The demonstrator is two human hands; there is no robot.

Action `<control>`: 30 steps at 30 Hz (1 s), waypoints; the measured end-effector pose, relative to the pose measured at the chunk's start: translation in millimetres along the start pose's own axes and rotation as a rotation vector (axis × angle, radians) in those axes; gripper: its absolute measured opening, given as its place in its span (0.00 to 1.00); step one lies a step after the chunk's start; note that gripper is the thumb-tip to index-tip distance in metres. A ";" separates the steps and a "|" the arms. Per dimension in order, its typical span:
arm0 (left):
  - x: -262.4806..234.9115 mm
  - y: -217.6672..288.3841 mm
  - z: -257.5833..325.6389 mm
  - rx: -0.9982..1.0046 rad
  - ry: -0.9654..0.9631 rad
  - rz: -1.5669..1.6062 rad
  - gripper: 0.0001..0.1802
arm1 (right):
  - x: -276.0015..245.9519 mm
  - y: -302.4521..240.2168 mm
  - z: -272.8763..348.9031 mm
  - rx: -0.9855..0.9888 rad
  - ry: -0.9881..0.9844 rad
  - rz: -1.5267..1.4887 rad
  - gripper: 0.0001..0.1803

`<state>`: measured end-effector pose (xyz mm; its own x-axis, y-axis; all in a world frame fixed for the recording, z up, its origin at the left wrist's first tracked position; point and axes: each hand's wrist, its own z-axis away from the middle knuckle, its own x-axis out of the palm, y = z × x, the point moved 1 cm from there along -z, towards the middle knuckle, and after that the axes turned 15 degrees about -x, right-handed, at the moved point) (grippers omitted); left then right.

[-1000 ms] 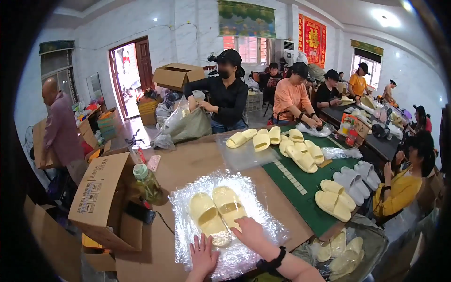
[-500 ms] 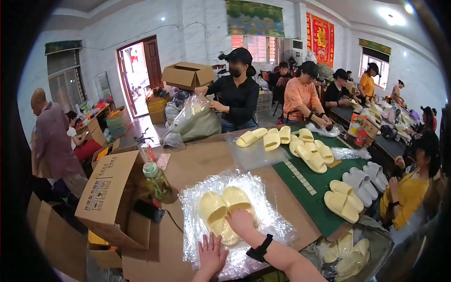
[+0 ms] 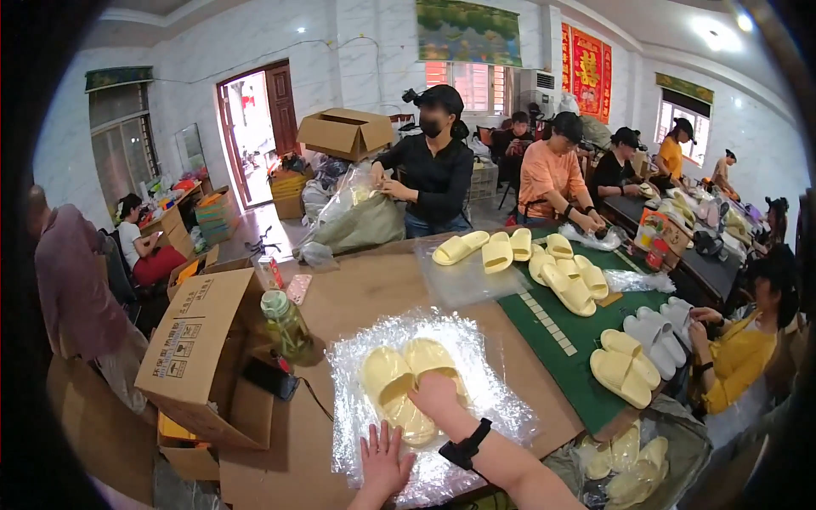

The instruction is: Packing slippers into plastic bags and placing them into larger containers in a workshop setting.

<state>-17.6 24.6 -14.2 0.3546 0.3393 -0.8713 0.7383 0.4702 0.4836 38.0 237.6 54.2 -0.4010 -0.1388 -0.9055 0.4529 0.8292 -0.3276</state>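
A pair of pale yellow slippers (image 3: pixel 388 379) lies on shiny clear plastic bags (image 3: pixel 357 357) on the brown table in front of me. I cannot tell whether the pair is inside the top bag or upon it. My left hand (image 3: pixel 384 460) rests flat on the plastic near the slippers, fingers spread. Over the right slipper's strap, my right hand (image 3: pixel 437 398) is closed with curled fingers, gripping it; some fingertips are hidden. A black band (image 3: pixel 466 445) circles my right wrist.
Left of the bags stand a green bottle (image 3: pixel 286 327), a phone (image 3: pixel 270 377) and an open cardboard box (image 3: pixel 200 348). More yellow slippers (image 3: pixel 625 367) and grey slippers (image 3: pixel 653 340) sit on a green mat (image 3: pixel 544 336). A bag of slippers (image 3: pixel 629 466) hangs lower right. Co-workers surround the tables.
My hands and the slippers hold nearly the same place. At the left, a person in purple has moved further left. The person in yellow now has hands at the grey slippers.
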 end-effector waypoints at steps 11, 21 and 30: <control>-3.8 4.4 0.8 -0.012 -0.004 0.031 0.39 | 28.0 3.4 -5.3 -0.012 -0.004 -0.019 0.21; -2.0 3.5 1.5 0.004 0.039 -0.003 0.40 | 29.5 -3.3 2.8 0.085 0.148 -0.062 0.21; -5.3 5.8 3.6 -0.015 0.015 -0.074 0.47 | 25.3 9.4 5.8 0.123 0.200 -0.216 0.18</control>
<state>-13.1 22.6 -7.1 0.2908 0.3153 -0.9033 0.7536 0.5062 0.4193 36.8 238.8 26.6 -0.6416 -0.1853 -0.7443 0.4283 0.7185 -0.5480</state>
